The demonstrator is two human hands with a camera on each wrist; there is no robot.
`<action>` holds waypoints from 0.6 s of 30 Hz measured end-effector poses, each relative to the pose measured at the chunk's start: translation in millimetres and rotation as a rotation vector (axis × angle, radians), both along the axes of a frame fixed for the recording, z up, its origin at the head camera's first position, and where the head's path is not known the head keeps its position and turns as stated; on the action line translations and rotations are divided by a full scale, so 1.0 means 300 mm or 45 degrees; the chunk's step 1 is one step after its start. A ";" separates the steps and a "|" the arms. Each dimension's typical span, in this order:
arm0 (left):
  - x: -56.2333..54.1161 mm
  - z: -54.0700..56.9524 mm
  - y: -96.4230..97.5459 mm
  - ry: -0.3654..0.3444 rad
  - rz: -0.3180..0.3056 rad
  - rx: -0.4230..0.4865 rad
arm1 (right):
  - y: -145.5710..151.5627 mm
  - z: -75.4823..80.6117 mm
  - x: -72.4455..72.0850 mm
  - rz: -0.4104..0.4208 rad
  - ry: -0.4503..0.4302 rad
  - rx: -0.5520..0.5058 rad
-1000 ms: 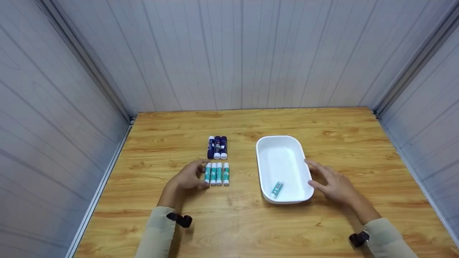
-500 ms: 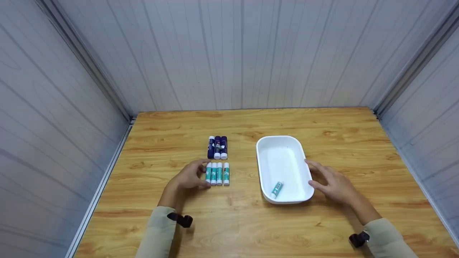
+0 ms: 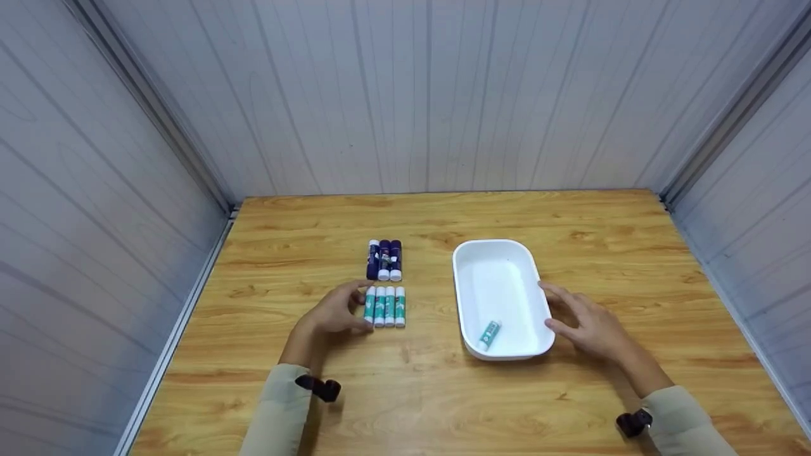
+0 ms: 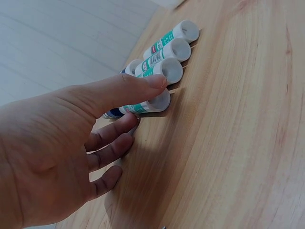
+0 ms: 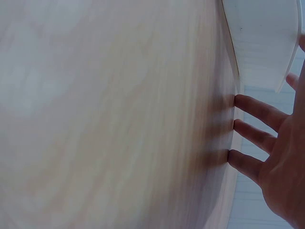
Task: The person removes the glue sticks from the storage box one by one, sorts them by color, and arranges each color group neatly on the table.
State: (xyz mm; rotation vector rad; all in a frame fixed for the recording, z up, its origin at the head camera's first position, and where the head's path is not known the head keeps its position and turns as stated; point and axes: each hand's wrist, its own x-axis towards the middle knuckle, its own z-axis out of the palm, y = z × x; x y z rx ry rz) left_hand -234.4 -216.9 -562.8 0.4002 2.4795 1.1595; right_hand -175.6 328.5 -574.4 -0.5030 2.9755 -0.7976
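Observation:
Several green-and-white glue sticks [image 3: 389, 307] lie side by side in a row on the wooden table. My left hand [image 3: 332, 311] is at the row's left end, holding the outermost glue stick [image 3: 369, 308] by its two ends between thumb and index finger. In the left wrist view the thumb [image 4: 128, 88] lies over that stick's white end, and the other fingers bend beneath. My right hand [image 3: 589, 326] touches the right rim of a white plastic basin [image 3: 497, 272] with thumb and index fingertips; its other fingers [image 5: 257, 112] extend straight down to the table.
One green glue stick [image 3: 490, 335] lies tilted inside the basin, near its front left corner. Three dark blue glue sticks [image 3: 384, 259] lie together just behind the green row. Pale panel walls [image 3: 427, 95] border the table [image 3: 405, 392] at the back and sides.
My left hand has shifted slightly right, sliding the left green glue sticks over so the gap before the rightmost one has closed. The right hand and basin have stayed put.

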 end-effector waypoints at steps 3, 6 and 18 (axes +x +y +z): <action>-0.001 -0.001 -0.001 -0.005 0.002 0.002 | 0.000 0.002 0.002 -0.004 -0.004 0.005; 0.000 0.001 -0.003 -0.020 0.006 0.010 | -0.001 0.005 0.004 -0.012 -0.020 0.010; -0.011 0.036 -0.009 -0.030 -0.001 -0.005 | -0.001 -0.003 -0.004 0.016 0.012 0.000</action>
